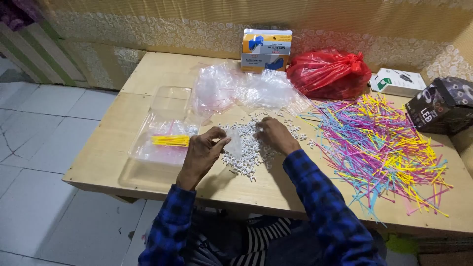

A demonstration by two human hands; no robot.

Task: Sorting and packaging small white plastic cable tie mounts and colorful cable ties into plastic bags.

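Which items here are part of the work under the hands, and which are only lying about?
In hand:
left hand holding a small clear bag
right hand on the white small pieces

Lying about:
coloured ties
red bag
tape cutter box
white box
dark box

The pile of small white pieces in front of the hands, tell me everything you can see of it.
The pile of small white pieces is a loose heap of tiny plastic-looking bits spread flat on the wooden table. The right hand rests on it; the left hand pinches at its left edge. Strays trail toward the coloured ties.
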